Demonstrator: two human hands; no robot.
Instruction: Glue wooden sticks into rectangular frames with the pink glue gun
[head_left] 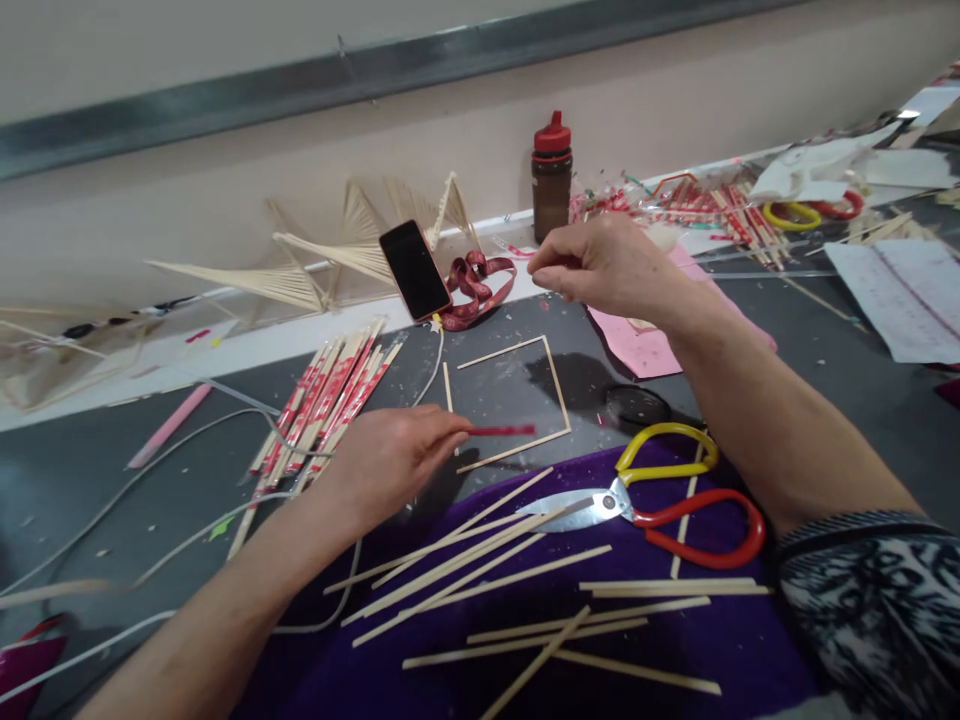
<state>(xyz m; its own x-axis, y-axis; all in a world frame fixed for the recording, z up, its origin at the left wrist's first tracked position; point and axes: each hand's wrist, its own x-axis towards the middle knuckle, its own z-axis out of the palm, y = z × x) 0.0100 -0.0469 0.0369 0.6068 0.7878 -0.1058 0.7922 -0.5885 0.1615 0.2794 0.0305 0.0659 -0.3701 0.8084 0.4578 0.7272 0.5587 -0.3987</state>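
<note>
1. Our left hand [401, 455] is nearly closed, thumb and fingers pinching one end of a red strip [510, 431]; the rest of it juts out to the right.
2. That strip is above the near part of a square [557, 384] of four thin sticks on the grey table [810, 430].
3. Of the square, the far and right sticks meet at a corner, as do the right and near ones; the left stick has gaps at both ends.
4. Our right hand [604, 260] is raised beyond the square, in front of the bottle [552, 190], fingers curled and thumb close to the forefinger; we cannot tell whether it has hold of anything.
5. Nearest us, loose sticks [525, 575] lie scattered over a purple cloth [337, 670], some crossing.
6. The scissors [619, 500] lie there too, handles to the right, some sticks touching or overlapping the blades.
7. Beyond our left hand we have wrapped packets [322, 400], then a phone [415, 270] propped at a tilt beside a coiled ribbon [476, 290].
8. Under our right forearm lies a pink sheet [637, 345].
</note>
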